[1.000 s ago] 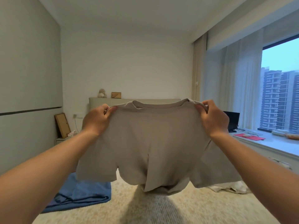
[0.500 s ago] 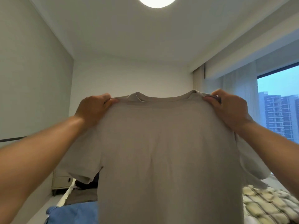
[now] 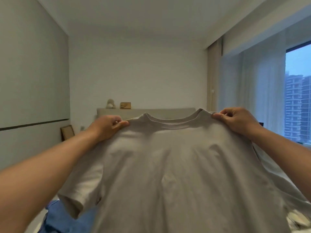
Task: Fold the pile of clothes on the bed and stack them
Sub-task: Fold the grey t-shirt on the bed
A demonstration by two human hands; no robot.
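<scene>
The plain beige short-sleeved cotton T-shirt [image 3: 168, 174] hung spread out in the air in front of the person, above the bed. The left hand [image 3: 107, 127] pinched its left shoulder seam beside the collar, fingers [image 3: 120, 123] curled on the cloth; the right hand [image 3: 235, 120] pinched the right shoulder likewise. A crumpled blue garment [image 3: 64, 217] lay low at left. A padded beige headboard [image 3: 143, 112] stood behind.
</scene>
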